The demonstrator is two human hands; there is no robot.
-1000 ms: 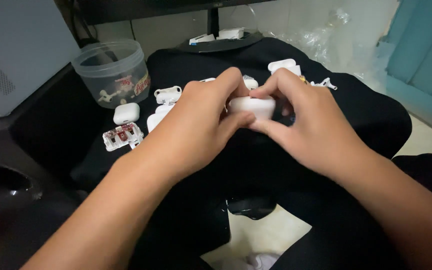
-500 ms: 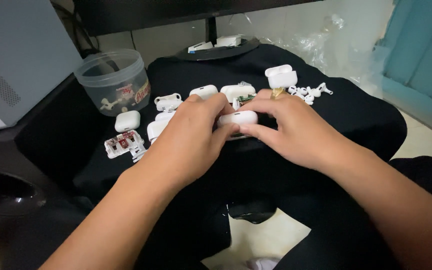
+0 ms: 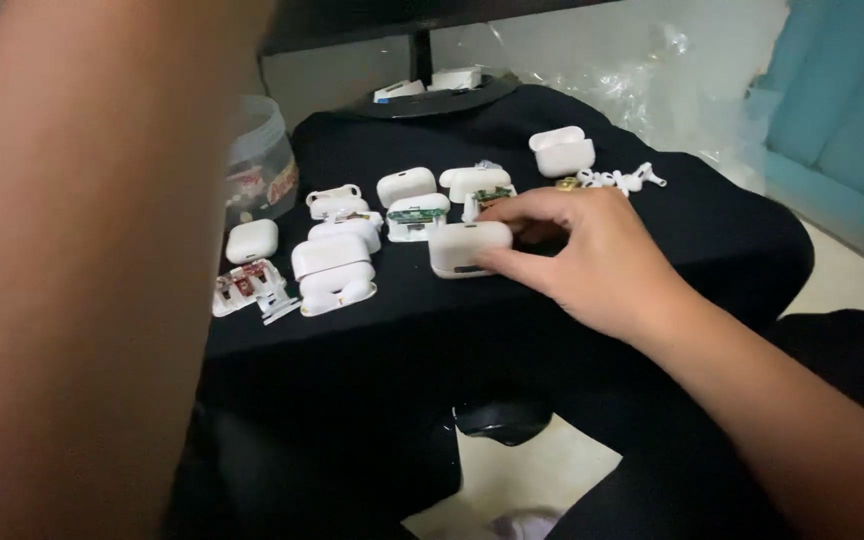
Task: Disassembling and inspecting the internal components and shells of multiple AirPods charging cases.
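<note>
A white case (image 3: 469,248) is pinched by the right hand (image 3: 582,255), just right of the open cases (image 3: 335,270). If pushed, these could be knocked off the counter (image 3: 712,230). The left grip cannot be told.

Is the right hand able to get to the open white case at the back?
Probably yes: the right hand rests on a closed case, and bare black cloth lies before the open case.

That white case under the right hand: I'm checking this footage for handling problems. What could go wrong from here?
The white case is only pinched by the right hand near the black cloth front edge, so it might slide off. The left arm blocks much of the view, so loose parts like the opened shell could get knocked unseen.
</note>
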